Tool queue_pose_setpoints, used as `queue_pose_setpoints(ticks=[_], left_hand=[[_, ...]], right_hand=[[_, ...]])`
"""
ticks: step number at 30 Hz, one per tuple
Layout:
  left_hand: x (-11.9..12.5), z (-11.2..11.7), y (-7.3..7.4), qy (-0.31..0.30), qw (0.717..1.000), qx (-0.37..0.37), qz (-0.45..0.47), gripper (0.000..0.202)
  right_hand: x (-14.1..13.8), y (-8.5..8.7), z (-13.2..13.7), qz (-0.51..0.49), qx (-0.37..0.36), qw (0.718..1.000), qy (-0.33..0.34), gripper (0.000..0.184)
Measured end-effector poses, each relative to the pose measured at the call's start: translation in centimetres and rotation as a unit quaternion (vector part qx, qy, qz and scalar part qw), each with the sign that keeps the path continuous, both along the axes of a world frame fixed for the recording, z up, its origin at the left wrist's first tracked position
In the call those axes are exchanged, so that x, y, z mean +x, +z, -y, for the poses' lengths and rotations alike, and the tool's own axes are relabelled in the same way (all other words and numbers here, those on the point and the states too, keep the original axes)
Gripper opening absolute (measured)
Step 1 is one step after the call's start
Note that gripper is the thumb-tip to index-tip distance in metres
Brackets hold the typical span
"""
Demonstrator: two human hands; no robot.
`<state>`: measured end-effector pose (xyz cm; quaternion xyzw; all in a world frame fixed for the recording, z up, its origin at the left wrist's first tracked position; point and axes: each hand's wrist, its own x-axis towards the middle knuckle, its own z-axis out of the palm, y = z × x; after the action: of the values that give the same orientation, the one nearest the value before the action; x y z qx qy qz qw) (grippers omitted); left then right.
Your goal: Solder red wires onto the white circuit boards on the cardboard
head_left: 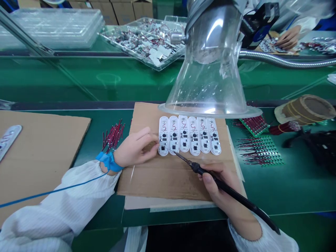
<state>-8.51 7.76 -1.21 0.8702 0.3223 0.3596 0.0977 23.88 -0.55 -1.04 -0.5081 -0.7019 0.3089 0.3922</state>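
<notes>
Six white oval circuit boards [189,134] lie side by side on a brown cardboard sheet [162,182], which serves as the reference point here. All six look alike: a thin red squiggle of wire near the upper end, dark components lower down. Whether any joints are finished is too small to tell, so no board can be marked as done or left. The left hand [133,147] sits on the sheet at the row's left end, its fingers [154,147] curled against the outermost board; whether they actually grip it is unclear. A blue wrist strap [109,161] circles that wrist, trailing a blue cord [52,190] off the sheet's near-left corner. The right hand [217,185] is closed in a pen grip around a black soldering iron [244,197], its tip at the lower end of the second board from the left, touching or just short of it. A clear plastic fume hood [210,70] hangs over the sheet's far edge, its rim overlapping the boards' upper ends in this view. Left of the sheet lies a bundle of red-sleeved wires [113,136]; to the right, a green pegboard [259,150] bristles with more. Beyond the sheet, a co-worker's hand [288,37] works across the bench.
</notes>
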Motion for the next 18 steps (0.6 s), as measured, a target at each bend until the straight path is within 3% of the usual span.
queue_pose_setpoints(ticks=[10,15,18], left_hand=[[-0.2,0.0,-0.1,0.000,1.000,-0.005,-0.018,0.010],[-1.0,-0.3,0.3,0.007,1.000,-0.022,0.009,0.013],[-1.3,-0.5,0.3,0.013,0.999,-0.041,0.028,0.014]], right_hand=[[0.2,-0.4,-0.2,0.001,0.005,1.000,0.031,0.018],[-0.5,-0.5,0.7,-0.066,0.022,0.997,-0.022,0.014],[-1.6,-0.5,1.0,-0.057,0.019,0.997,-0.037,0.012]])
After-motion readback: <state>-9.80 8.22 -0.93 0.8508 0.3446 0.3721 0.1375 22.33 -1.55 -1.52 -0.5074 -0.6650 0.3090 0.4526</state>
